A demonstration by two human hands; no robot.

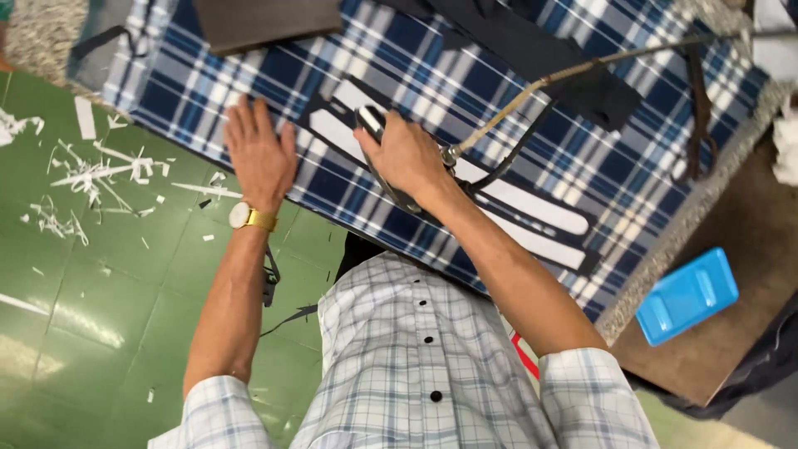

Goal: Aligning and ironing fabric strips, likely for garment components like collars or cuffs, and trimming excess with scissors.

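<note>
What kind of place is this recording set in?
Probably a garment or tailoring workshop. The right hand holds an iron with a hose over dark and white fabric strips on a plaid-covered pressing table; white offcuts litter the green floor.

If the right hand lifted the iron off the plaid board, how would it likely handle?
The iron looks compact and metal-bodied, so it is probably heavy for its size. The right hand wraps its handle fully, suggesting a secure grip. The cord and dark hose trailing from its rear would likely tug sideways. The left hand lies flat on the plaid cover.
</note>
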